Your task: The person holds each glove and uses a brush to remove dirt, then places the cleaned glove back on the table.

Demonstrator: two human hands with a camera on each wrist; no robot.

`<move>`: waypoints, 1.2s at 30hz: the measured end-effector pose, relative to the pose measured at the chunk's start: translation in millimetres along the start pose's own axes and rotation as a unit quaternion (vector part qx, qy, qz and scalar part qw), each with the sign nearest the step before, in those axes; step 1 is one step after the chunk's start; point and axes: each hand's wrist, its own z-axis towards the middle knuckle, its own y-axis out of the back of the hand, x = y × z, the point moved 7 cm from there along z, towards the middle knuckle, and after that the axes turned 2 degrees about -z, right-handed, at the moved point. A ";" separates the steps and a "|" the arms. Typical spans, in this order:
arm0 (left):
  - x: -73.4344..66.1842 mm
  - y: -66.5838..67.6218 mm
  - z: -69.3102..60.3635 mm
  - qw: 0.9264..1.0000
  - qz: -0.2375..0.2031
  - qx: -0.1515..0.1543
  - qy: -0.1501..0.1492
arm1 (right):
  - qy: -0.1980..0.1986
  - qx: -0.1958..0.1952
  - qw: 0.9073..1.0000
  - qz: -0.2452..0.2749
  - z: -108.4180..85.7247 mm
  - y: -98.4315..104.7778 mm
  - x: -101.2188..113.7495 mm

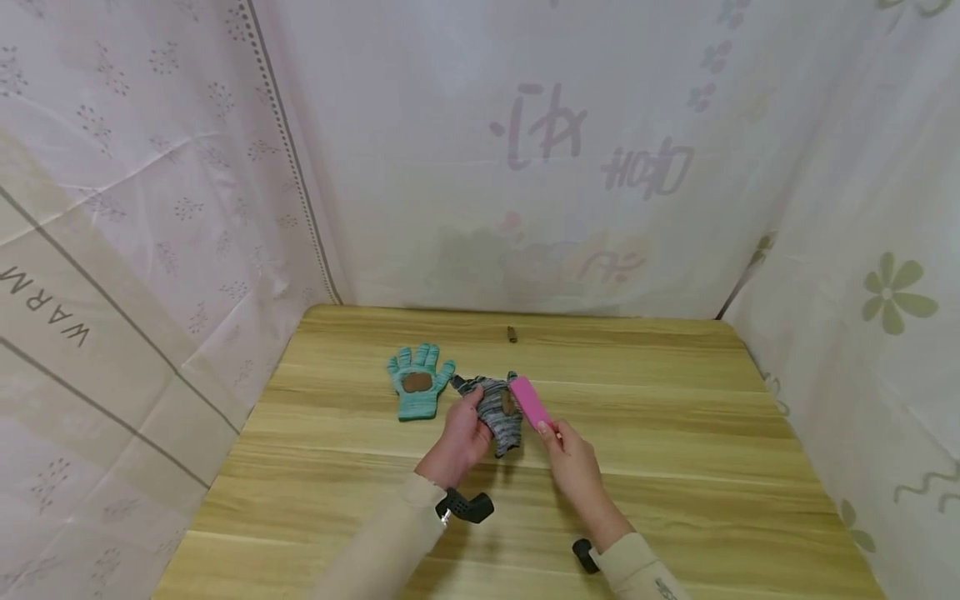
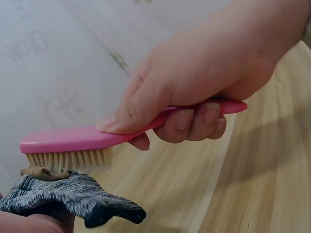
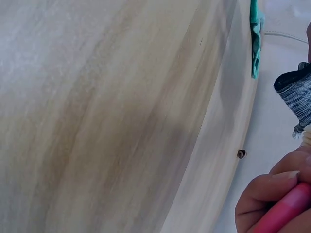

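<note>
A grey and black knit glove with a brown patch is held up off the table by my left hand, thumb on top and fingers beneath. My right hand grips the handle of a pink brush. In the left wrist view, the pale bristles of the brush touch the brown patch on the glove. The right wrist view catches only part of the right hand, the pink handle and the glove's edge.
A teal knit glove with a brown patch lies flat on the wooden table, left of the hands. A small brown piece sits near the back edge. Patterned curtains enclose the table at the back and sides.
</note>
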 end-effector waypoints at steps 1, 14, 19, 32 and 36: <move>-0.1 -0.7 0.0 1.000 0.004 0.004 -0.001 | 0.001 0.001 1.000 0.004 0.3 0.1 -0.4; 11.9 -6.4 -0.5 0.999 0.042 0.021 0.008 | 0.006 0.001 0.995 0.101 -3.9 4.4 26.8; 20.1 -9.9 -2.4 0.997 0.075 0.028 0.019 | 0.019 -0.001 0.996 0.092 -3.8 1.5 35.5; 21.1 -12.6 -4.3 0.999 0.019 0.032 0.028 | 0.023 -0.001 0.998 0.050 -3.5 0.2 28.0; 20.6 -8.9 -2.9 0.999 0.025 0.025 0.027 | 0.022 -0.003 0.999 0.036 -2.3 1.9 23.5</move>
